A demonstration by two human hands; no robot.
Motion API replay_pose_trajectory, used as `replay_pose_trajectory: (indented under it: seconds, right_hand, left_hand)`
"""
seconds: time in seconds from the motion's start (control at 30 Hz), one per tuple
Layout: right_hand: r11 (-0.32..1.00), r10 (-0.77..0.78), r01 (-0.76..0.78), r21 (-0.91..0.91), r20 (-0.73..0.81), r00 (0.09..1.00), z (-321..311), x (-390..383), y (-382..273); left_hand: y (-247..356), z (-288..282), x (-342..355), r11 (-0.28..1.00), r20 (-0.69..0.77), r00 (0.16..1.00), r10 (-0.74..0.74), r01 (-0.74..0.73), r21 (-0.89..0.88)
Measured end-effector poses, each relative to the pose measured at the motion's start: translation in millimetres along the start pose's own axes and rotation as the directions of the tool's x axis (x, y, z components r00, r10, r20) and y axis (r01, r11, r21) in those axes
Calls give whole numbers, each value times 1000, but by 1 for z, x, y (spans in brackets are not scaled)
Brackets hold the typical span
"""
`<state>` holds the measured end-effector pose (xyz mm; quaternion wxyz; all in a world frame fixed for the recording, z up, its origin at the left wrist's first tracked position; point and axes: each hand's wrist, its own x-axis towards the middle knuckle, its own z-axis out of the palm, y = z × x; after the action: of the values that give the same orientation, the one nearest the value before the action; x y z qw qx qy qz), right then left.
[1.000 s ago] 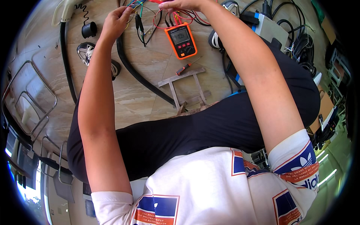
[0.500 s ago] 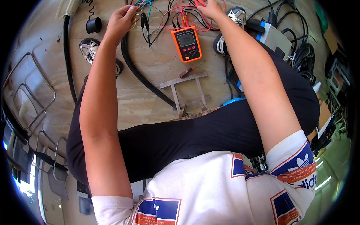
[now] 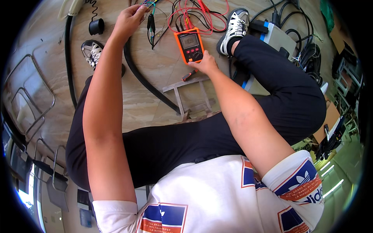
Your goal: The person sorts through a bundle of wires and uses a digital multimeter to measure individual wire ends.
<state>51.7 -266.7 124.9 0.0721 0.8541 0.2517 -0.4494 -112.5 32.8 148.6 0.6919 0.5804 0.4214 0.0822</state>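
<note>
My left hand (image 3: 130, 21) is closed in a pinch on several thin coloured wires (image 3: 147, 4) at the top of the view. Beside it hangs a pair of black test clips (image 3: 151, 24) on leads. My right hand (image 3: 208, 64) grips the lower end of an orange and black multimeter (image 3: 189, 46), thumb at its bottom edge and fingers along its right side. The meter's screen is lit. Red test leads (image 3: 210, 17) and black ones run from its top end in loose loops. Just below the meter lies a screwdriver (image 3: 189, 75) with a red and black handle.
A small wooden frame (image 3: 185, 84) stands before my lap. Thick black hose (image 3: 149, 87) curves across the floor on the left. At right are a grey and blue box (image 3: 279, 40) and tangled black cables (image 3: 314, 60). Metal-framed chairs (image 3: 31, 93) stand far left.
My right hand has left the red leads, come down toward me and taken hold of the multimeter's lower end. The meter has shifted slightly left. My left hand stays on the wires.
</note>
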Motion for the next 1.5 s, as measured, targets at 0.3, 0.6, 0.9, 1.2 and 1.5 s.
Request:
replay_pose_trajectory:
  seconds: [0.3,0.6,0.9,1.2,1.5]
  right_hand:
    - [981,159,-164,-105,-57,986,-13,4,-11]
    - [940,-175,182,-290,48,983,-4,16,-8]
    - [136,-417,630,-765,533,736,-15,37,-30]
    - [388,-404,516,-763,363,840,-19,29,-45]
    - [997,30,-51,-57,-324,946,12,3,-74]
  left_hand:
    - [-5,-5,0,999,-35,999,17,-16,34]
    - [-8,-4,-2,999,2,1000,-29,29,19]
    - [-5,-6,2,999,7,1000,-7,7,50]
    - [0,-3,1,997,1,998,-64,64,42]
    - [-10,-3,1,990,-60,998,31,-23,140]
